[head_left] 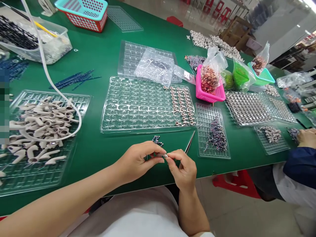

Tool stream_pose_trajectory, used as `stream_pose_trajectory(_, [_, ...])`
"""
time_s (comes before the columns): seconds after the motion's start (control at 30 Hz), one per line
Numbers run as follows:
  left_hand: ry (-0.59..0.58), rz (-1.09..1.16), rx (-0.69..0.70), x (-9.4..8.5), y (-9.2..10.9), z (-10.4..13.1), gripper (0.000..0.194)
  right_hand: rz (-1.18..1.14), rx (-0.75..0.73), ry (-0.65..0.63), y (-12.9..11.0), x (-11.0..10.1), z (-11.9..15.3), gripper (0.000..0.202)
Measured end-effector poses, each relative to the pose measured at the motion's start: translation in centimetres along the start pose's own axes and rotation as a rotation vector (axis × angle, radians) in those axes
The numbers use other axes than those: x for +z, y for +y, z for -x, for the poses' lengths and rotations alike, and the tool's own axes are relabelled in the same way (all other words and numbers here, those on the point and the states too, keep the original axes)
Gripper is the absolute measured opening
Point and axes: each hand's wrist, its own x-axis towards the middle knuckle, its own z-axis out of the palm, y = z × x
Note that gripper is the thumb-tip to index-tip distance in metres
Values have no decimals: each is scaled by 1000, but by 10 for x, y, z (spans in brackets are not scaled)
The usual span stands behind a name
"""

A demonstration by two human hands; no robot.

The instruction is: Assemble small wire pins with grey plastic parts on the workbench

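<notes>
Just in front of my body, my left hand (142,161) and my right hand (183,168) meet, both closed. Between their fingertips is a small whitish plastic shell (165,155), mostly covered by the fingers. A pair of metal tweezers (189,143) points away beyond my right hand; its near end is hidden, so I cannot tell whether the palm holds it or it lies on the table. Small dark-blue circuit pieces (157,140) lie beyond my left fingers. Farther off, a clear moulded tray (135,108) has whitish shells (184,102) seated in its right-hand columns.
At left, a clear tray (49,179) bears a heap of curved shells (44,125), with a white cable (45,65) looping over it. A tray of wired parts (217,133) and a pink basket (211,95) stand right. A co-worker's hand (306,137) is at far right.
</notes>
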Motion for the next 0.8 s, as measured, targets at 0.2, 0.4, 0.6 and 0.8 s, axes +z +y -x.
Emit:
stream_pose_trajectory(0.2, [26, 32, 39, 1, -1, 0, 12, 6, -50, 6, 3, 0, 1, 19])
stream_pose_trajectory(0.4, [28, 28, 117, -1, -3, -1, 16, 3, -84, -1, 3, 0, 1, 25])
stream_pose_trajectory(0.6, [-56, 121, -35, -5, 0, -1, 13, -88, -30, -31, 1, -2, -1, 18])
stream_pose_trajectory(0.8, [-80, 154, -79, -6, 2, -2, 12, -116, 33, -46, 0, -3, 1, 8])
